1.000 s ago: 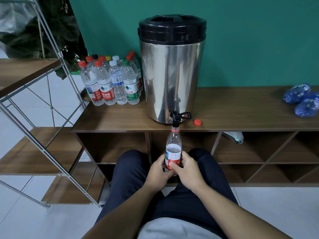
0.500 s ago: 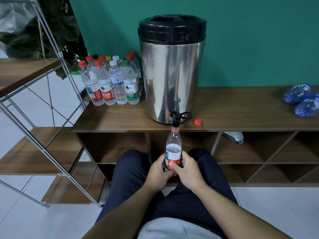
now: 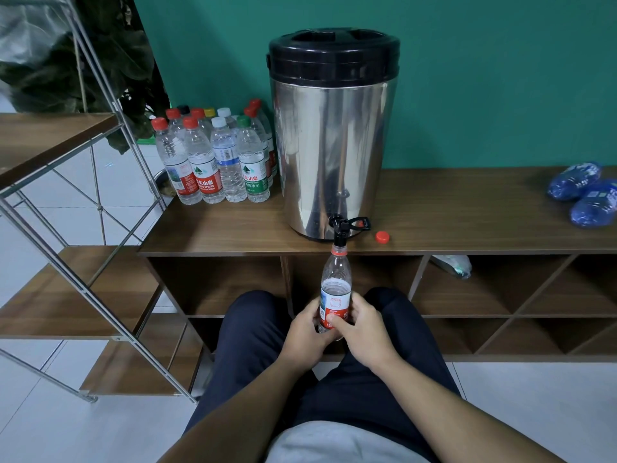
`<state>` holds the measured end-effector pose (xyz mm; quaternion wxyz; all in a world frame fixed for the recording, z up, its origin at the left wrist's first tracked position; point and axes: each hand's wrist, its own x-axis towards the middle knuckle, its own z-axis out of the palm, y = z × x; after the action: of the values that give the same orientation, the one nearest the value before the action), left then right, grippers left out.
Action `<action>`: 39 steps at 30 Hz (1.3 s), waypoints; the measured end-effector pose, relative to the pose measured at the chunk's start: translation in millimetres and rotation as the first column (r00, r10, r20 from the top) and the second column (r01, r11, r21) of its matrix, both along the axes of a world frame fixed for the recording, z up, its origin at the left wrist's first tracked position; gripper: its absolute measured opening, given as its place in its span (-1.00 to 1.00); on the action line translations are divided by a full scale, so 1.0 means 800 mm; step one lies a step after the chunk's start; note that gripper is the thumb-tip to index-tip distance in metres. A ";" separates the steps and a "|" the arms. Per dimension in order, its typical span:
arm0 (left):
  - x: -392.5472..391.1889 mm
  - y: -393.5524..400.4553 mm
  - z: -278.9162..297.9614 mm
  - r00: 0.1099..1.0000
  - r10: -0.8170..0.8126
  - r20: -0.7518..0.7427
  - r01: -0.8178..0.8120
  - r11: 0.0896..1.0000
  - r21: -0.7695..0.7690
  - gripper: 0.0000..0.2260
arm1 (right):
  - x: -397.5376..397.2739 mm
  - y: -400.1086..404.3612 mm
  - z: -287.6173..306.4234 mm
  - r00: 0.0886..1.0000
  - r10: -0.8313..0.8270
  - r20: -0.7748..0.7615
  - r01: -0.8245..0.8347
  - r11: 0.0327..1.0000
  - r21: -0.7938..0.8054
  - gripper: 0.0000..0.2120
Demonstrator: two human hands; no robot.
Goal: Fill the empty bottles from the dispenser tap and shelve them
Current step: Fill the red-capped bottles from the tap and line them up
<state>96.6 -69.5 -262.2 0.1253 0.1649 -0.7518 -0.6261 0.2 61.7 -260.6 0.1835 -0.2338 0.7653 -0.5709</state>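
Observation:
A steel dispenser (image 3: 334, 145) with a black lid stands on the wooden cabinet top (image 3: 233, 225). Its black tap (image 3: 340, 230) juts over the front edge. Directly under the spout I hold a clear bottle (image 3: 336, 285) with a red and white label, upright, its open neck at the tap. Water stands about level with the top of the label. My left hand (image 3: 305, 332) and my right hand (image 3: 362, 332) both grip its lower part. The bottle's red cap (image 3: 382, 237) lies on the cabinet top right of the tap.
Several capped bottles (image 3: 217, 162) stand left of the dispenser. Two crushed blue bottles (image 3: 584, 195) lie at the far right. A clear bottle (image 3: 452, 265) lies in a cubby below. A metal-framed wooden shelf rack (image 3: 83, 295) stands at the left. My knees are below the cabinet front.

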 end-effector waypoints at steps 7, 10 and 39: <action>0.001 0.000 0.000 1.000 -0.001 -0.003 0.001 1.000 0.005 -0.50 | 0.000 -0.001 0.000 1.000 0.005 0.012 -0.005 1.000 -0.010 -0.55; 0.001 0.000 0.001 1.000 -0.001 -0.005 0.001 1.000 0.003 -0.50 | -0.001 -0.001 -0.001 1.000 0.008 0.011 -0.008 1.000 -0.001 -0.55; 0.001 0.000 0.000 1.000 -0.007 -0.014 0.007 1.000 0.012 -0.49 | 0.001 -0.002 0.002 1.000 -0.005 -0.015 0.005 1.000 0.010 -0.59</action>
<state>97.2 -69.6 -262.1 0.1275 0.1584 -0.7475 -0.6324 1.1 60.4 -258.9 0.1774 -0.2354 0.7700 -0.5658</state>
